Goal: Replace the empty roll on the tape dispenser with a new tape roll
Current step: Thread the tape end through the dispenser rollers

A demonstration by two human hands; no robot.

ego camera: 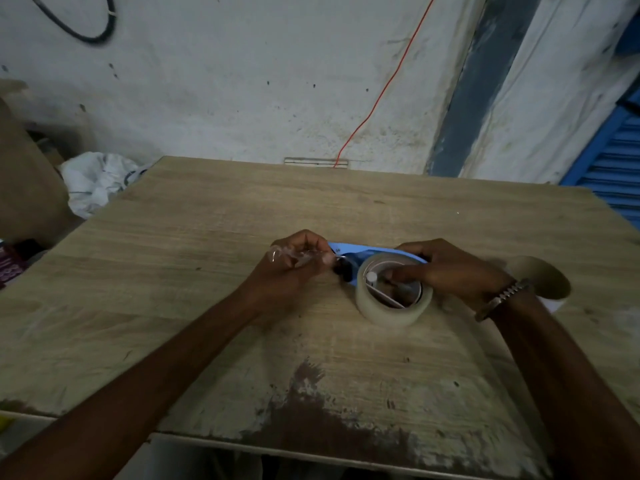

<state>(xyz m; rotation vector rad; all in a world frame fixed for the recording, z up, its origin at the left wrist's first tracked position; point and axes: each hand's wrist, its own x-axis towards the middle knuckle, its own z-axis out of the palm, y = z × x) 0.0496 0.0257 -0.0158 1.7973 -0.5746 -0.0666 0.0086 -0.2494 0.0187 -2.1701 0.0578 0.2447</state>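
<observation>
Head view shows the new tape roll seated on the blue tape dispenser on the counter. Right hand steadies the roll, fingers curled inside its core; left hand pinches the tape end, just left of that grip. Best pull it taut through the cutter. Empty core lies right. No readable writing.

Between the hands, the tape dispenser is light blue, with a black part at its front end. The tape roll on it is translucent beige. Beyond the right wrist, the empty cardboard core is tan. The counter shows pale wood grain, worn dark brown below the hands.
</observation>
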